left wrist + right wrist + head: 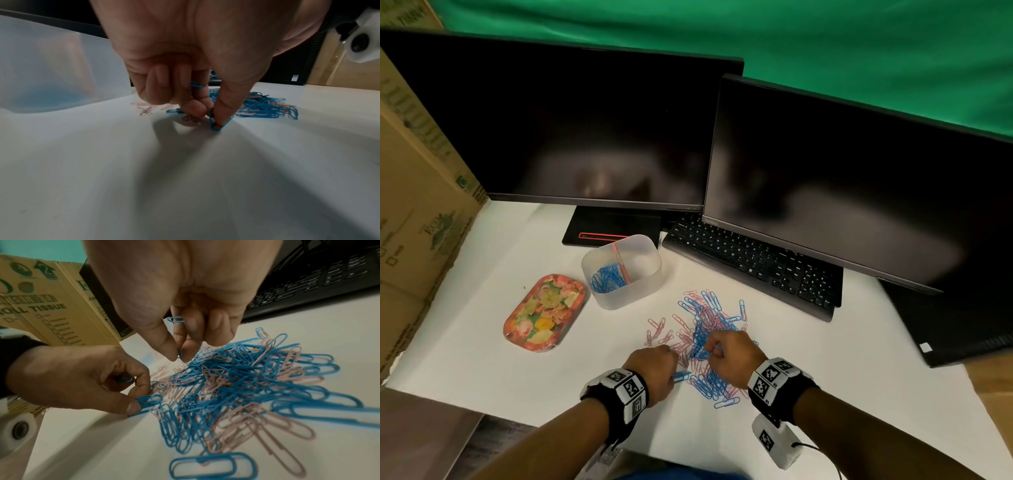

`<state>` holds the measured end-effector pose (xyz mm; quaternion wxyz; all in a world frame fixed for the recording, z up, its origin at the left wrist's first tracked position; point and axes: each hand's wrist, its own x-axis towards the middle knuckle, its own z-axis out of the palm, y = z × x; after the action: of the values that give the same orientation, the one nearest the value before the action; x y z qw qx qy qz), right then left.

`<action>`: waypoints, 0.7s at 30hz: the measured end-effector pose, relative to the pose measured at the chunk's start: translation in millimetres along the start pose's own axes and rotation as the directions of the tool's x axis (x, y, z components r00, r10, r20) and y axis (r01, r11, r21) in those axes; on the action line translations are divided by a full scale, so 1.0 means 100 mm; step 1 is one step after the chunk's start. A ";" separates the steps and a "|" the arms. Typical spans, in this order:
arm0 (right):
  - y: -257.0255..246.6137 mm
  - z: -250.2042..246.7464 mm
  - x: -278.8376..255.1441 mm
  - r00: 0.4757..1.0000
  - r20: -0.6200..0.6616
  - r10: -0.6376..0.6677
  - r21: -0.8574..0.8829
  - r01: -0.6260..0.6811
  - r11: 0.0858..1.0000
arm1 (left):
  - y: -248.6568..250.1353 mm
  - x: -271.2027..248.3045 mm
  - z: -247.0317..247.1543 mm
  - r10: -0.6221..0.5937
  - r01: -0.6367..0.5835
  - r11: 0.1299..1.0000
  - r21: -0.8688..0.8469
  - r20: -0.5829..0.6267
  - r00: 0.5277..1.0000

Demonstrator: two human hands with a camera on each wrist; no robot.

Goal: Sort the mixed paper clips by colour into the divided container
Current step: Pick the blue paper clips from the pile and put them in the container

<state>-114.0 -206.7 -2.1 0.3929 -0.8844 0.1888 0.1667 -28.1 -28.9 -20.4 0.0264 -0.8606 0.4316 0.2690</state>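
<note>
Both hands are in the mixed heap of blue and pink wire paper clips point(709, 329) on the white worktop point(482, 342): left hand point(654, 368) pinches a blue clip point(216, 125), right hand point(729, 356) pinches another (more tucked in each palm). Next, I'd judge: carry them to the frosted plastic divided container point(640, 284), blue side.

Mixed blue and pink paper clips point(709, 329) heaped on white desk — frosted divided container point(621, 270) holds blue clips point(607, 279).
</note>
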 end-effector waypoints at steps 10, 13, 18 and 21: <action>-0.40 -0.18 0.24 0.996 -0.088 0.023 0.170 -0.008 0.985 | -0.41 -0.11 -0.51 -0.288 0.046 0.710 -0.703 -0.230 0.930; -0.72 -0.18 0.45 1.000 -0.009 0.024 0.291 -0.021 0.957 | -0.67 -0.11 -0.75 -0.433 0.054 0.491 -0.869 -0.190 0.881; -1.33 -0.17 0.86 0.991 0.130 0.039 0.369 -0.085 0.925 | -1.03 -0.08 -1.09 -0.643 0.135 0.254 -0.958 -0.063 0.763; -1.67 -0.14 1.12 0.984 0.173 0.032 0.325 -0.087 0.942 | -1.17 -0.03 -1.18 -0.669 0.190 0.137 -0.972 0.051 0.741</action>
<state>63.7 -136.8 63.1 0.5448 -0.7828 0.2077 0.2172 111.1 13.6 60.3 -0.4939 -0.8229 -0.0938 0.2648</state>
